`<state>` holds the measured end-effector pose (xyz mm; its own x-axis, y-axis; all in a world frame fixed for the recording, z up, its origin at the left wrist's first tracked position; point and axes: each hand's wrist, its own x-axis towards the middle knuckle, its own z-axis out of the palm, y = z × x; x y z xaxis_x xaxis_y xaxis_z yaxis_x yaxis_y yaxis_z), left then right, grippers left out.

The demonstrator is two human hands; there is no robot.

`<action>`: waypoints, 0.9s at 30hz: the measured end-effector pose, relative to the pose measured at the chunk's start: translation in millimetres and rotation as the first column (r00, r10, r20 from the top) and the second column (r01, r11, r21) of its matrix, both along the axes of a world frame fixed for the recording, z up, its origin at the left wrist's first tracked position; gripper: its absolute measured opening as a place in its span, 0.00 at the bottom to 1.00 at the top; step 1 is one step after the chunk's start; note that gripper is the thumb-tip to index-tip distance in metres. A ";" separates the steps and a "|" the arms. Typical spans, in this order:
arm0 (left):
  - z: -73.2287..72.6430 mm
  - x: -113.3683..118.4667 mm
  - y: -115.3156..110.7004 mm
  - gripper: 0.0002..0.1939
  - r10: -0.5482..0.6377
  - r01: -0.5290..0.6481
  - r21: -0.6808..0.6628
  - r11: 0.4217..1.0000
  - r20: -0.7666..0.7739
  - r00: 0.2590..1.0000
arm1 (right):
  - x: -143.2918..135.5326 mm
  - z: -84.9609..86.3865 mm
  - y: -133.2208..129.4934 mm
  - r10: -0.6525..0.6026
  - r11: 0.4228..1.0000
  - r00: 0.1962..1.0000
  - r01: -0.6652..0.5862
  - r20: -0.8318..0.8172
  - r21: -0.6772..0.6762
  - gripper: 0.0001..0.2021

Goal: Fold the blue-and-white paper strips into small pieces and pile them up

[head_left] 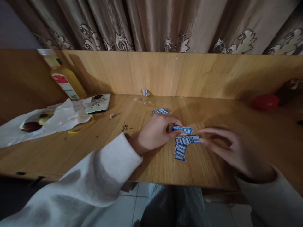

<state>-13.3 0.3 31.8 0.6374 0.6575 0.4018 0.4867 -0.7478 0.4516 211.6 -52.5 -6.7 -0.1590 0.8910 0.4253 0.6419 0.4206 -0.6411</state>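
Note:
My left hand [158, 129] is closed over the wooden desk, with its thumb and fingers pinching a small stack of blue-edged white labels [187, 130]. Just below the stack, more blue-and-white labels [180, 152] lie overlapping in a curved row on the desk. My right hand [229, 148] is at the right end of that row, thumb and forefinger apart. Its thumb tip meets or nearly meets the edge of the labels [195, 139] there. Another loose pile of labels [160, 111] lies beyond my left hand, partly hidden by it.
A bottle of yellowish liquid [68, 82] leans at the back left, near a white plastic bag [71, 108] and a patterned flat case [98, 103]. A yellow strap [81, 126] and a tiny cube [111, 115] lie nearby. A red round object [265, 102] stands at right.

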 end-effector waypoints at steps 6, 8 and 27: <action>-7.3 1.1 2.3 0.07 0.008 -0.007 0.056 0.998 -0.023 1.000 | -4.9 -2.2 10.3 0.147 0.989 0.979 -0.143 0.141 -0.032 0.12; -9.0 1.5 2.6 0.08 -0.011 0.012 0.044 0.999 -0.040 0.999 | -5.5 0.2 9.4 0.143 0.989 0.984 -0.140 0.103 -0.040 0.09; -11.1 8.2 -6.1 0.08 -0.226 0.217 -0.080 0.973 -0.132 0.965 | 11.8 5.0 1.7 -0.205 0.979 0.979 0.205 0.004 0.006 0.16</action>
